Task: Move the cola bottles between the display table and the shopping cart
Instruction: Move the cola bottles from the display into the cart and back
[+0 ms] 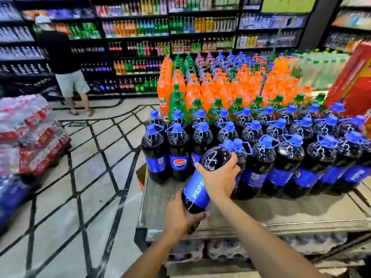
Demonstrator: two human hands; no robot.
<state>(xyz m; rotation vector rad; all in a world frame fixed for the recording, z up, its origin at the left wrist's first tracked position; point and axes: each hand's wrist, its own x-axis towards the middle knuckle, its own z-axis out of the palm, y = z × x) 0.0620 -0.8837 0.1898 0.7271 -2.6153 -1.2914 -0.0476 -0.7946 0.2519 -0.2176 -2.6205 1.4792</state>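
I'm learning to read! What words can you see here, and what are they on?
"PEPS": on the blue label of the held bottle; the right hand hides the rest.
Round logo with characters too small to read: on a standing cola bottle.
Characters on the orange bottle: too blurred.
Shelf tags: too small.
Red box: unreadable.

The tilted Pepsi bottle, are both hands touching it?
Touching. The head view shows the left hand cupping the Pepsi bottle at its base and the right hand wrapped round its shoulder.
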